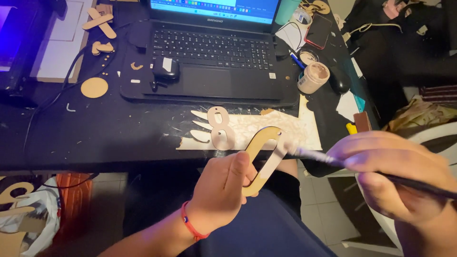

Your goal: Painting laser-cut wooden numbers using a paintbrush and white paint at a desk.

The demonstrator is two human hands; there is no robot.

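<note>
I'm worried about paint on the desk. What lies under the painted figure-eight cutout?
The figure-eight cutout rests on a pale, paint-smeared sheet over the black desk. Small leaf-shaped pieces poke out beside it; whatever is directly beneath is covered.

Open laptop (214, 47) on desk, paint jar (313, 77), wooden disc (94, 87)

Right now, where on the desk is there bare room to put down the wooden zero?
Bare black desk lies left of the scrap sheet, between the round wooden disc and the front edge. It is crowded right of the laptop: paint jar, phone, papers. The left hand holds the zero; the right hand holds a brush.
</note>
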